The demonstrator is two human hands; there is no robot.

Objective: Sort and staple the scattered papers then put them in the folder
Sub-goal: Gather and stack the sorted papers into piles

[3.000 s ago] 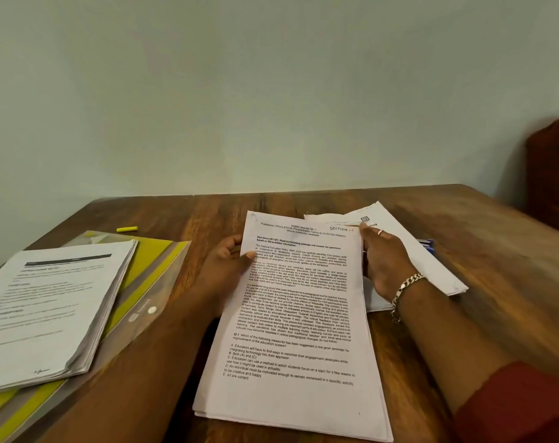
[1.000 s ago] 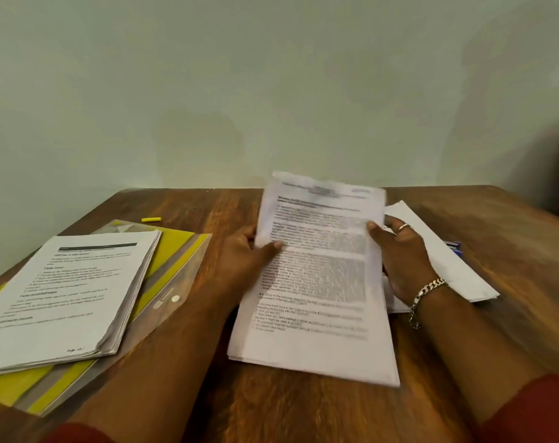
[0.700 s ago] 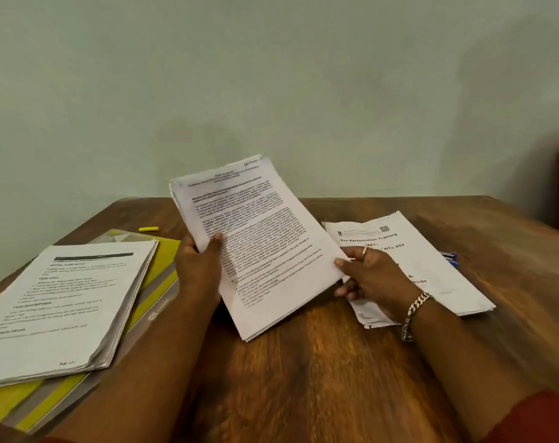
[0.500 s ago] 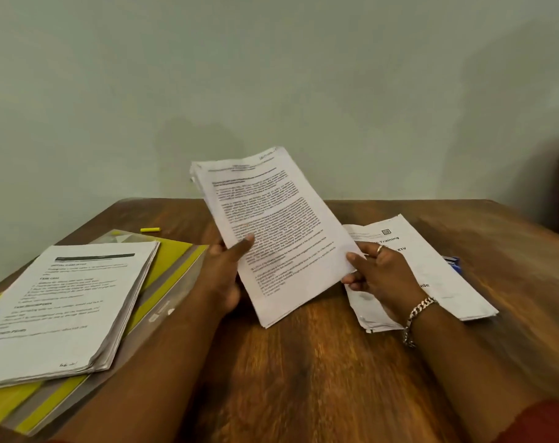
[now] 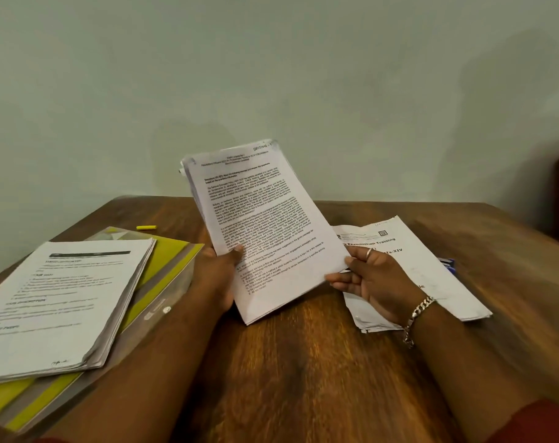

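- Two hands, left hand (image 5: 216,276) and right hand (image 5: 375,282), pinch printed sheaf (image 5: 265,228) edges (tilted).
- Left of sheaf: paper stack (image 5: 64,302) on yellow folder (image 5: 163,266).
- Right of sheaf: loose sheets (image 5: 431,270), partly behind right hand.

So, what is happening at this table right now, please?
A person is sorting papers. Both hands hold one printed bundle tilted up above the wooden table: the left hand grips its left edge, the right hand pinches its lower right corner. A thick stack lies on the yellow folder at left. More sheets lie at right.
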